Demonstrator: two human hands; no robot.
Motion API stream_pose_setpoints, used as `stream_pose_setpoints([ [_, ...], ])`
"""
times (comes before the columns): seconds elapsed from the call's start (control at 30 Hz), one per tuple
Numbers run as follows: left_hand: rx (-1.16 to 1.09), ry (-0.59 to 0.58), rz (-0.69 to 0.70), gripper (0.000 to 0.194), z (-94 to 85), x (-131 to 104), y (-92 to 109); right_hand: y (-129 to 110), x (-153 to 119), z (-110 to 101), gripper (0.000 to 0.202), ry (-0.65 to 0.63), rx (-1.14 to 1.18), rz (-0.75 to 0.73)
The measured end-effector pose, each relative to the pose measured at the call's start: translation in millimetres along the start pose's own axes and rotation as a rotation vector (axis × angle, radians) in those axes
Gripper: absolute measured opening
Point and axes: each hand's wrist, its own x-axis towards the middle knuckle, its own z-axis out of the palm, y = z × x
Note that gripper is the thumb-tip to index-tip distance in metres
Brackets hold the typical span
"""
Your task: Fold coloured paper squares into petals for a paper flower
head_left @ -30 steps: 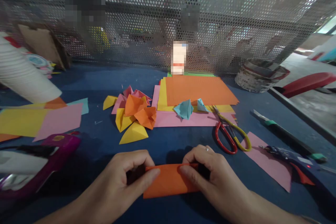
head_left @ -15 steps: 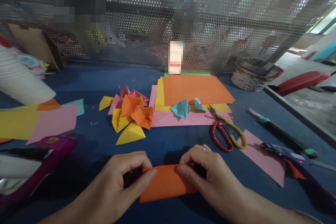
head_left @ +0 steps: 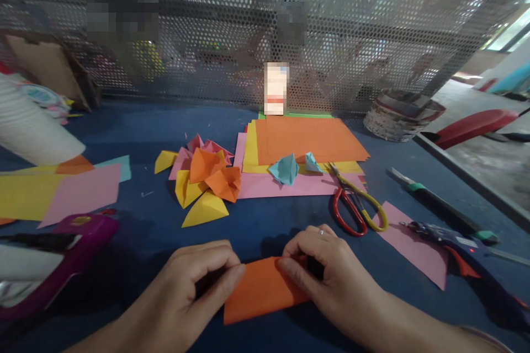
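Observation:
A folded piece of orange paper [head_left: 265,292] lies low in front of me, its long folded edge toward me. My left hand [head_left: 207,278] pinches its upper left corner between thumb and index finger. At the upper right edge my right hand [head_left: 321,267], with a ring on one finger, grips the paper the same way and covers its right end. Beyond my hands sits a heap of folded paper petals [head_left: 209,168] in orange, yellow and pink. Two small blue folded pieces, one a larger cone [head_left: 285,170], rest on the paper stack.
Scissors [head_left: 351,204] lie right of centre. Further right are a utility knife [head_left: 443,207], a dark glue gun [head_left: 459,245] and a pink sheet [head_left: 418,245]. Orange sheets [head_left: 310,138] top the stack. A purple tool [head_left: 83,242] and stacked white cups [head_left: 33,121] stand left.
The orange paper has tilted slightly, its left end lower and nearer to me. Both hands keep their pinch with little movement, and the view has shifted a bit.

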Motion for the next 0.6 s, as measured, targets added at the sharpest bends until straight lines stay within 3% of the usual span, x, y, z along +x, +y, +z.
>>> stream_pose_setpoints([
  [0.3, 0.298, 0.172, 0.277, 0.028, 11.6, -7, -6, 3, -2, 6, 0.013, -0.04, -0.137, -0.105],
  [0.6, 0.546, 0.353, 0.369, 0.029, 17.9, -1, -5, 7, 0, 13, 0.012, -0.005, -0.212, -0.146],
])
